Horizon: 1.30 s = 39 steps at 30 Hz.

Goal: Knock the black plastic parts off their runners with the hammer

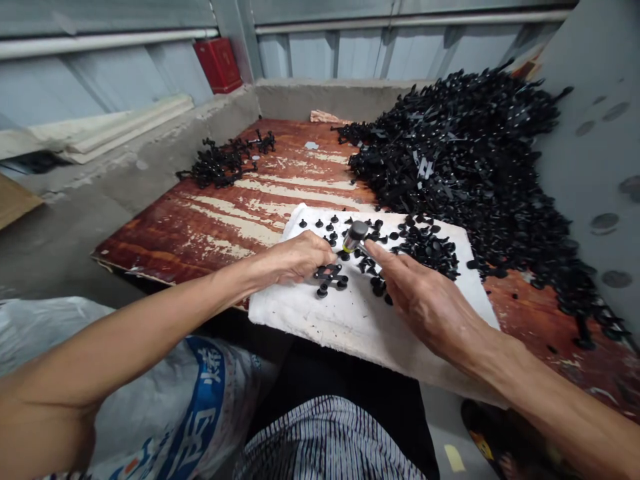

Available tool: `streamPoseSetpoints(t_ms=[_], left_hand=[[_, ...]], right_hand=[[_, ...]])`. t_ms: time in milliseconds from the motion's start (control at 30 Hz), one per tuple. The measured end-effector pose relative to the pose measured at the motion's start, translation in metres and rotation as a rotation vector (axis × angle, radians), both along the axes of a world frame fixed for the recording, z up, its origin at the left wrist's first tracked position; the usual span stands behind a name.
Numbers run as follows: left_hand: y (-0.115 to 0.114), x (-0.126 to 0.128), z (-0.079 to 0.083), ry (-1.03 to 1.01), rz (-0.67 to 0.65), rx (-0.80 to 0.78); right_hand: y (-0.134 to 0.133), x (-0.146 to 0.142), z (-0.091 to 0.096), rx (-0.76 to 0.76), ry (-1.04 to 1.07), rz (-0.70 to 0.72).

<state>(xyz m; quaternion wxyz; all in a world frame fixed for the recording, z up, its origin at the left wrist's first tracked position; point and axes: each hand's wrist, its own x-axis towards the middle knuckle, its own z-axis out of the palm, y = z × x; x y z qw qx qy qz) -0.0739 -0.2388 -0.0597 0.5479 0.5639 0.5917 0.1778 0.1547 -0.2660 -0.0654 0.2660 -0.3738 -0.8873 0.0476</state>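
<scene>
A white padded board [365,327] lies on the wooden surface, scattered with small black plastic studs [425,247]. My right hand [425,300] is shut around the handle of a small grey-headed hammer [356,235], and the head stands above the studs. My left hand [295,259] rests on the pad, its fingertips close to a black plastic runner with studs attached [330,277]. Part of the runner lies beneath those fingers, so I cannot tell whether they grip it.
A large heap of black plastic parts [450,153] fills the right of the worn red-brown wooden board [240,227], and a smaller heap [225,160] lies at its back left. A grey wall panel [595,80] rises at right. A printed white sack [200,407] sits by my lap.
</scene>
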Motion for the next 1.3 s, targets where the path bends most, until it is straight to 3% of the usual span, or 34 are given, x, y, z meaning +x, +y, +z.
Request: streamPoseSetpoints(t_ms=[200,333,467,600,767,833,967,1133,1200,1300], left_hand=[[0.001,-0.001,-0.002,-0.019,-0.015,-0.004],[0.000,-0.002,-0.003,-0.022,-0.002,-0.007],[0.000,-0.003,-0.004,0.021,0.006,-0.006],[-0.001,-0.001,-0.001,0.017,0.002,0.001],[-0.003,0.003,0.004,0.084,0.038,-0.016],[-0.005,0.003,0.007,0.081,0.026,-0.020],[-0.012,0.006,0.015,0.020,-0.114,0.008],[-0.022,0.016,0.025,0.023,-0.408,0.208],[-0.026,0.014,0.025,0.065,-0.368,0.308],[-0.034,0.004,0.022,0.182,-0.133,0.391]], right_hand=[[-0.005,-0.001,0.011,0.107,0.188,-0.025],[-0.003,-0.003,0.008,-0.005,-0.060,0.014],[-0.004,-0.005,0.007,0.036,0.082,-0.053],[-0.005,-0.006,0.004,-0.029,-0.079,-0.043],[-0.004,-0.009,0.006,-0.075,-0.080,-0.080],[-0.001,-0.011,0.011,-0.149,-0.086,-0.046],[0.009,-0.015,0.021,-0.263,0.129,-0.120],[0.006,-0.018,0.017,-0.865,0.370,-0.053],[-0.001,-0.017,0.014,-0.992,0.509,-0.097],[-0.011,-0.011,0.011,-0.977,0.703,-0.242]])
